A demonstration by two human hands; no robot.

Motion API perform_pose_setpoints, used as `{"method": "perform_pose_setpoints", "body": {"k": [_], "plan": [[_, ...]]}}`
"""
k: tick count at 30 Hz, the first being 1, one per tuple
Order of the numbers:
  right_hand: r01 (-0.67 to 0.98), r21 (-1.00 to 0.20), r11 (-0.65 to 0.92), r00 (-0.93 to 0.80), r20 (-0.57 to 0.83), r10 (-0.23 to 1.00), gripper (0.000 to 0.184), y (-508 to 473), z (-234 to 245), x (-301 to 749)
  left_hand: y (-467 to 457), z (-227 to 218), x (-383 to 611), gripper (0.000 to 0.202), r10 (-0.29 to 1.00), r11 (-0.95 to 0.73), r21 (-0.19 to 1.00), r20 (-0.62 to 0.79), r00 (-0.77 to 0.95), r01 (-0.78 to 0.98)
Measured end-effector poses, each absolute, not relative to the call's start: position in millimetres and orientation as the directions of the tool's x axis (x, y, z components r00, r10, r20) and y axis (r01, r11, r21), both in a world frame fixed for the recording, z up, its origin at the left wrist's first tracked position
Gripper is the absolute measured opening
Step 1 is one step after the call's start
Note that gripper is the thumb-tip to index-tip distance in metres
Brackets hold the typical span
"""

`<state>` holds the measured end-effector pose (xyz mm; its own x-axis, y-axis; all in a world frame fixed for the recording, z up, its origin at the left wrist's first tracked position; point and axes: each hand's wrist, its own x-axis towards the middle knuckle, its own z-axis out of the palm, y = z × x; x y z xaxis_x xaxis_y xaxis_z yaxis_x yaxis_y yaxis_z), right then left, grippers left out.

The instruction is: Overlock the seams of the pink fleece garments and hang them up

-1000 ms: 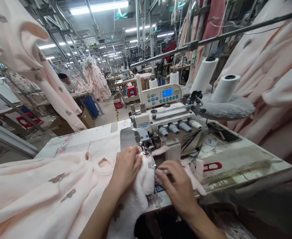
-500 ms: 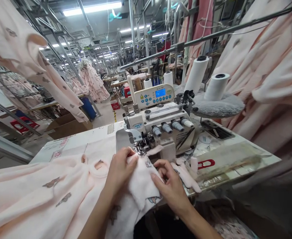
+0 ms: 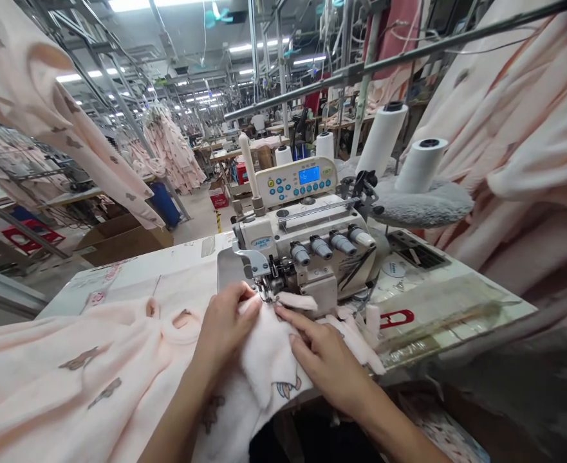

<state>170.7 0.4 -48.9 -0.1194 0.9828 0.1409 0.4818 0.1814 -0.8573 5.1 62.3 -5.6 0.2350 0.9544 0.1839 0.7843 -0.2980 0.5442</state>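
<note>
A pale pink fleece garment (image 3: 94,360) with small animal prints lies across the white sewing table (image 3: 177,263). Its folded edge sits under the presser foot (image 3: 266,289) of a white overlock machine (image 3: 307,244). My left hand (image 3: 225,325) pinches the fabric edge just left of the foot. My right hand (image 3: 324,354) lies on the fabric to the right, its fingers stretched toward the foot and pressing the fleece flat.
Fabric offcuts (image 3: 360,328) lie right of the machine. White thread cones (image 3: 382,138) stand behind it, over a grey fluffy piece (image 3: 423,202). Pink garments hang at the left (image 3: 46,109) and right (image 3: 529,128). Another person (image 3: 114,145) sits far back left.
My right hand has slid forward over the fabric, from its near edge toward the presser foot, fingers now extended. The left hand stays pinched at the foot. The view has shifted slightly.
</note>
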Motion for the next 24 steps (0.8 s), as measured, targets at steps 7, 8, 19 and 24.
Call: {"method": "perform_pose_setpoints", "body": {"k": [7,8,19,24], "plan": [[0.341,-0.93,0.137,-0.063,0.123,0.99,0.046,6.4,-53.6,168.1,72.1,-4.2,5.6,0.015,0.957,-0.291,0.533,0.175,0.233,0.794],[0.299,-0.946,0.125,-0.057,0.113,0.992,0.043,5.8,-55.3,166.9,73.2,-3.3,5.8,0.015,0.957,-0.291,0.529,0.172,0.235,0.798],[-0.153,-0.987,0.055,-0.172,0.082,0.982,0.022,-9.7,-82.2,164.8,-31.5,-48.2,3.5,0.029,0.817,-0.517,0.38,0.488,0.309,0.767],[0.005,-0.992,0.127,-0.122,0.125,0.985,0.024,-21.6,-81.1,164.4,-32.8,-61.0,8.3,0.032,0.669,-0.595,0.133,0.628,0.397,0.792]]}}
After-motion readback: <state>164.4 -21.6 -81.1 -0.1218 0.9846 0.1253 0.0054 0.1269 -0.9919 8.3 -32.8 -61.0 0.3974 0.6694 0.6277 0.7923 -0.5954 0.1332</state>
